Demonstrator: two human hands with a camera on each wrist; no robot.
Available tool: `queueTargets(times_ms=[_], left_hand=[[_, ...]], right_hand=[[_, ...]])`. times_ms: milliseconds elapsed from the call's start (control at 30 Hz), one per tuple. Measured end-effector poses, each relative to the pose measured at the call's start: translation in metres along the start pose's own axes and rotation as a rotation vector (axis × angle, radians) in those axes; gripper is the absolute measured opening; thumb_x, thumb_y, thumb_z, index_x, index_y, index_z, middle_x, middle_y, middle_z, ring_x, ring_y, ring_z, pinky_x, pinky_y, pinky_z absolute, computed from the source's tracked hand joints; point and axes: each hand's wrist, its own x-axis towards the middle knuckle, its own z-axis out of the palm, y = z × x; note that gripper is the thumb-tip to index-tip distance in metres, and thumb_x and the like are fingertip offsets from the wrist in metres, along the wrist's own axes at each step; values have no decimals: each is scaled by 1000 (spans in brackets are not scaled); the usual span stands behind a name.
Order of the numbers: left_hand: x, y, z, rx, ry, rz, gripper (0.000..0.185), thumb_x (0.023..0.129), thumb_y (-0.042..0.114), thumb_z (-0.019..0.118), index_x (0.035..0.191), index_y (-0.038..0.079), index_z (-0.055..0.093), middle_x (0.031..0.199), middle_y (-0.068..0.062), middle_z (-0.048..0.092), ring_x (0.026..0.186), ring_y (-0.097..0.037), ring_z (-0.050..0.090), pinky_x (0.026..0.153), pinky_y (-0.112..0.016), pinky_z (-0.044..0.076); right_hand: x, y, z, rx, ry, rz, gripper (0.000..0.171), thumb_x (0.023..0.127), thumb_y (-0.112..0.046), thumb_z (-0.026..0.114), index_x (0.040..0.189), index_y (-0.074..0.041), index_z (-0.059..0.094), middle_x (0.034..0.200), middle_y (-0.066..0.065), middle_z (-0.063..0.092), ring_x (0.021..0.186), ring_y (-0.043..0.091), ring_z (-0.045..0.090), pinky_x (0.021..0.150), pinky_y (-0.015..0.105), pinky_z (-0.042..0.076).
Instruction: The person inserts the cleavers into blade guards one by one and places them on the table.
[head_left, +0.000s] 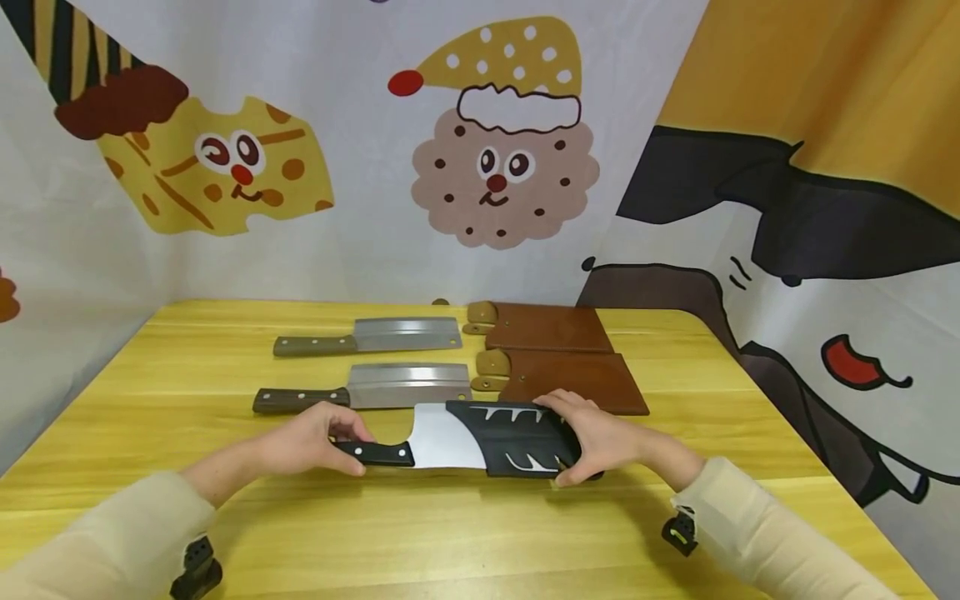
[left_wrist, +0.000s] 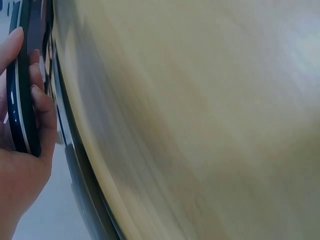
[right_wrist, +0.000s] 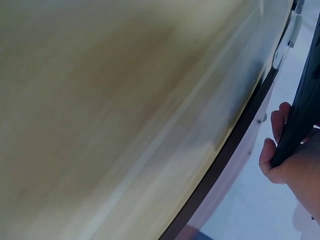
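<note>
Gripping a black-handled cleaver [head_left: 420, 443] low over the yellow desk [head_left: 450, 533], the left hand [head_left: 315, 437] curls round its handle — the right hand [head_left: 600, 442] clasps the black sheath [head_left: 513, 437] covering half the blade. Two cleavers and two brown sheaths lie behind.

Both hands low, facing inward.
Left hand [head_left: 318, 437] fingers curled in a grip; right hand [head_left: 600, 437] fingers curled likewise; forearms sleeved.

Loose cream long sleeves [head_left: 757, 521] on both arms, small black wrist-mounted devices [head_left: 681, 531] beneath each cuff.
</note>
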Motion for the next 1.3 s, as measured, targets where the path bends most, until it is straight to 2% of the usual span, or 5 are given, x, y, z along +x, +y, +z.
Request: queueTargets(times_ms=[233,400,833,1000,1300], left_hand=[[10,5,13,-10,-8,40,25,75,14,77,93,0,66,89,-7,67,81,-7,59,76,-22,48],[13,6,19,5,-4,50,24,74,14,78,91,1,66,88,-6,68,80,-8,60,74,-22,47],[7,0,16,36,-22,4,26,73,14,78,91,1,64,86,-5,66,75,-7,58,68,-21,48],[2,-4,16,38,-20,6,28,72,13,78,93,0,64,86,-6,65,75,-7,56,68,-21,48],[-5,-6,14,80,-75,28,29,76,18,76,100,5,67,95,-4,67,79,-3,57,72,-20,48]], right_hand=[[9,-12,1,-11,8,-3,95,57,-41,81,136,-5,42,127,4,48,110,19,43,86,41,35],[15,-15,4,-24,-4,-15,95,57,-41,81,136,-5,41,127,5,48,111,19,43,85,40,35],[21,-17,18,-46,-99,25,100,62,-48,79,141,-5,36,134,6,43,117,20,42,94,46,38],[23,-18,22,-89,-102,25,100,62,-50,78,141,-4,36,135,8,43,115,19,43,93,46,39],[23,-20,23,-148,-143,28,100,62,-55,76,139,-5,39,134,8,46,119,21,42,97,49,36]])
